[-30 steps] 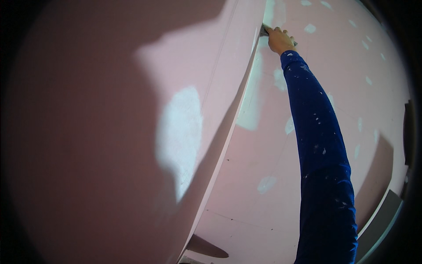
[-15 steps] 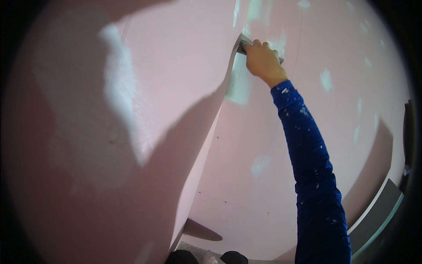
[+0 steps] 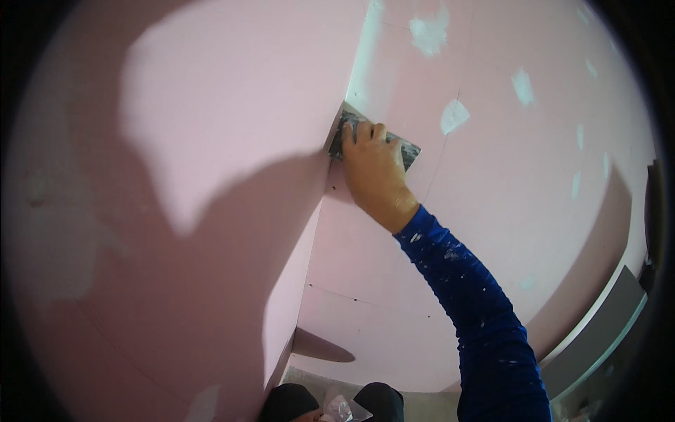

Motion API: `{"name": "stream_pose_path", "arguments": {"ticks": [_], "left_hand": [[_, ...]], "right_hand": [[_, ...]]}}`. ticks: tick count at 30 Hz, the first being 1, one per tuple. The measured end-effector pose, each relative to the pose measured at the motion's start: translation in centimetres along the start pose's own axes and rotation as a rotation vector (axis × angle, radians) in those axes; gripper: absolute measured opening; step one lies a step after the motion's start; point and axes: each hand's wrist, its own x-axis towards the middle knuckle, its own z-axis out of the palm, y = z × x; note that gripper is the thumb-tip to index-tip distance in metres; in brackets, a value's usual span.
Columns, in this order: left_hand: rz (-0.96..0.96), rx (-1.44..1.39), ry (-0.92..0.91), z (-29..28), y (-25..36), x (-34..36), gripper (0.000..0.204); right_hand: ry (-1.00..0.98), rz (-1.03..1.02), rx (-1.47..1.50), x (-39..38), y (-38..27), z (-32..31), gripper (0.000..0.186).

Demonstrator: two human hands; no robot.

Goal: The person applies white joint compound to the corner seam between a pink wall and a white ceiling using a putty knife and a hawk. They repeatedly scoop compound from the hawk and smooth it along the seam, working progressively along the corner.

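Observation:
My right hand grips a wide putty knife, its fingers closed over a blade smeared with grey and white. The tool lies against the right-hand pink wallboard, one end in the inside corner. Above it, a pale strip of filler runs up along the corner. At the lower edge, a skin-coloured sliver, perhaps my left hand, shows beside a clear plastic bag with pale contents. Its fingers cannot be made out.
Another pink wallboard meets the first on the left, under a large shadow. Pale filler patches dot the right wall. At lower right stands a grey panel with light edges. Two dark rounded shapes, likely my knees or shoes, flank the bag.
My right hand has drawn the putty knife down along the corner, toward me. The view has shifted, and more of the plastic bag shows at the bottom.

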Motion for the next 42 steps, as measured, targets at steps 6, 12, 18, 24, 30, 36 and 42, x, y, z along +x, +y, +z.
{"name": "stream_pose_path", "arguments": {"ticks": [6, 12, 18, 24, 30, 36, 42], "left_hand": [[-0.043, -0.024, 0.002, 5.2, 3.0, -2.5, 0.041], [-0.077, 0.004, -0.079, 5.2, 5.6, -3.4, 0.041], [-0.073, 0.053, -0.135, 11.3, 12.6, -6.5, 0.04], [-0.006, -0.031, 0.001, 19.1, 23.8, -9.1, 0.039], [0.141, -0.068, -0.01, 19.1, 30.9, -8.8, 0.038], [0.058, -0.043, -0.129, 17.2, 29.5, -10.9, 0.035], [0.019, -0.019, -0.19, 16.2, 29.9, -10.5, 0.036]], "right_hand": [[-0.158, -0.075, -0.046, 1.0, 0.9, -0.5, 0.057], [-0.215, -0.109, -0.056, -1.1, -0.8, 0.9, 0.058], [-0.331, -0.128, 0.107, -0.1, 0.9, -0.3, 0.058], [-0.649, -0.092, 0.65, 1.9, 9.6, -5.9, 0.058], [-0.875, -0.241, 1.052, -0.2, 17.0, -7.1, 0.059], [-0.925, -0.523, 1.017, -12.3, 10.9, -12.7, 0.078], [-0.974, -0.476, 1.027, -16.3, 8.0, -12.3, 0.088]]}}
